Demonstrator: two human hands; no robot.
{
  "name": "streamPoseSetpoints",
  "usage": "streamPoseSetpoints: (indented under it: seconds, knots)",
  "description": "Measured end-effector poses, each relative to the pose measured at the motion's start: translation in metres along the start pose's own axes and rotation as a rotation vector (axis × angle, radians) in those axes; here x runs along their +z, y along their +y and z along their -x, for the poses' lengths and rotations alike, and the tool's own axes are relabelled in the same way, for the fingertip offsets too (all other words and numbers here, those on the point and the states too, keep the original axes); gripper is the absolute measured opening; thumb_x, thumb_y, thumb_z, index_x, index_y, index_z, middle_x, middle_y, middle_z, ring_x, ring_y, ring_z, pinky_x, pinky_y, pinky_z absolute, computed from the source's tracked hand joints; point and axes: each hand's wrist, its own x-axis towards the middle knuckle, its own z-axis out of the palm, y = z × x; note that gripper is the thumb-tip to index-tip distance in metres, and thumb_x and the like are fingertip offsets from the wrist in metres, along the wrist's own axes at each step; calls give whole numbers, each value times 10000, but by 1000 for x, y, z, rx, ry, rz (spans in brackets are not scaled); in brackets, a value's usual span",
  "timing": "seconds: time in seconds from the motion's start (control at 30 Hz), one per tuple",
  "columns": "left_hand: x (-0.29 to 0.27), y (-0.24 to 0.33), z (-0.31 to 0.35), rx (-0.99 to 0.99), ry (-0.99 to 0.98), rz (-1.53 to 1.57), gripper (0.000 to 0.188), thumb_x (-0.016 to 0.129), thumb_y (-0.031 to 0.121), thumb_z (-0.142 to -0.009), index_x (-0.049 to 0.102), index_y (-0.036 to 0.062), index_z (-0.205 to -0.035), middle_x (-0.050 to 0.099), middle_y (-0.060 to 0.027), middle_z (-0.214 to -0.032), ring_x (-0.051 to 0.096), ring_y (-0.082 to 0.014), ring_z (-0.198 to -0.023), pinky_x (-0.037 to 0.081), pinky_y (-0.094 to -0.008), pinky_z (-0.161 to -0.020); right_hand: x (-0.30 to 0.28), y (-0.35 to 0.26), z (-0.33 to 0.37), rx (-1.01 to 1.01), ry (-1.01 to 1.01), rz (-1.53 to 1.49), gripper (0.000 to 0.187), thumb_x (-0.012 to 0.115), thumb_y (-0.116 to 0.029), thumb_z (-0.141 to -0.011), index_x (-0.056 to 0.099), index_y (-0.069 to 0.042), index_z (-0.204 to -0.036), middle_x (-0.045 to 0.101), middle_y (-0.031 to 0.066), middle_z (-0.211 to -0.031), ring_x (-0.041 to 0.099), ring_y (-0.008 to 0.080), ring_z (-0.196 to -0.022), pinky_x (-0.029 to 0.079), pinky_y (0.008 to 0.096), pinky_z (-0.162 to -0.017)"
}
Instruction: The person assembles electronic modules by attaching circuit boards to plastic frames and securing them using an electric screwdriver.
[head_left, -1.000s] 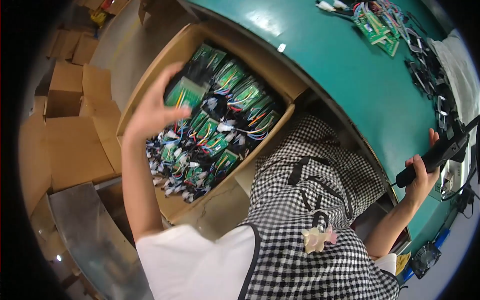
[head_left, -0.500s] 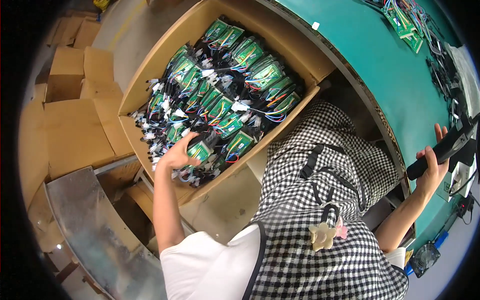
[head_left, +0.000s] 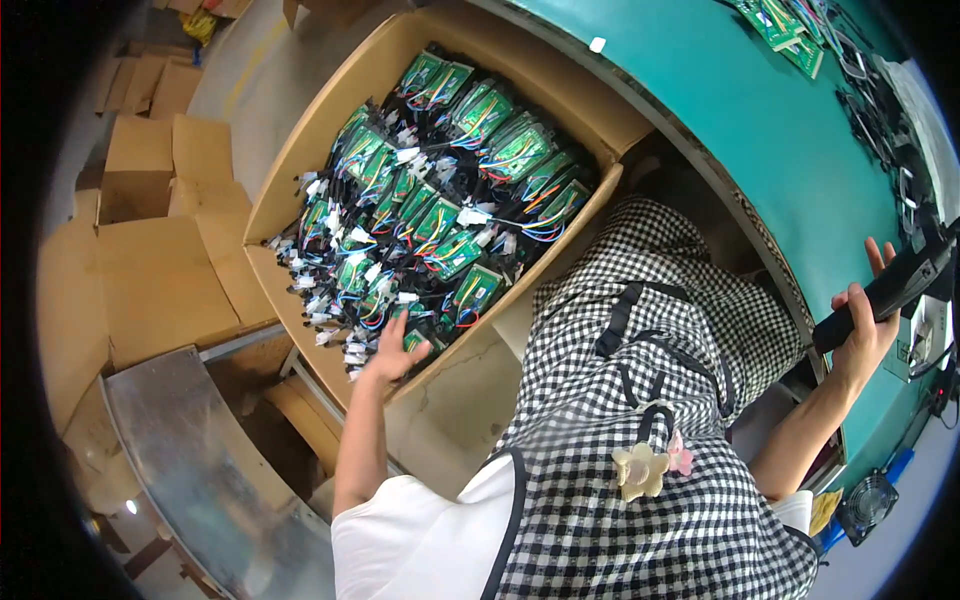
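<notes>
My left hand [head_left: 393, 358] is at the near corner of a cardboard box, thumb and fingers apart over the contents. Just beyond its fingertips lie green circuit boards [head_left: 476, 290] with coloured wires and white connectors [head_left: 472, 216], packed in rows with black parts among them. A small board shows partly between thumb and fingers, and the hand does not grip it. At the right, above the green table, my right hand [head_left: 862, 330] is wrapped round a long black bar-shaped device [head_left: 890, 295]. Its far end meets other dark items, so its exact kind is unclear.
The cardboard box [head_left: 335, 95] stands against the green table [head_left: 700, 90]. More circuit boards [head_left: 785, 35] and black cables lie on the table's far side. Open cartons [head_left: 165, 290] and a metal surface [head_left: 190, 430] are on the left. A small fan [head_left: 868, 507] sits at lower right.
My left hand has moved right and toward me, its fingers spreading off the board they were on. My right hand stays on the black device. The view has shifted slightly.
</notes>
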Motion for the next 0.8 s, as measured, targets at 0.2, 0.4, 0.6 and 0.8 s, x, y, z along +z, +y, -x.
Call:
streamPoseSetpoints:
  seconds: [0.2, 0.4, 0.6, 0.8]
  knots:
    - [23, -7, -17, 88, 73, 196, 778, 574, 428, -778, 194, 68, -1352, 127, -159, -1397, 113, -286, -1300, 145, -367, -1051, -30, -17, 3, -82, 201, -43, 566, 557, -23, -667, 404, 34, -1209, 526, 185, -1107, 504, 79, -565, 430, 210, -566]
    - [-57, 7, -57, -249, -406, -717, 885, 752, 501, -498, 477, 1, -1173, 495, -224, -1169, 469, -335, -1106, 379, -368, -929, -58, -9, -2, -322, 511, -194, 636, 541, 71, -676, 281, 48, -1256, 579, 133, -937, 551, 98, -591, 438, 215, -574]
    - [-108, 370, -6, 947, 913, -234, 212, 556, 28, -746, 547, -13, -954, 563, -143, -951, 504, -308, -914, 380, -379, -834, -90, 18, 21, -357, 733, -215, 658, 544, 96, -713, 201, 68, -1274, 548, 99, -849, 524, 111, -617, 452, 223, -588]
    - [57, 642, 7, 1618, 585, -317, 363, 640, 57, -646, 568, 68, -1001, 537, -108, -1041, 472, -293, -1026, 345, -388, -886, -105, 41, 37, -364, 641, -208, 695, 535, 79, -730, 150, -20, -1301, 517, 119, -835, 541, 147, -647, 480, 259, -597]
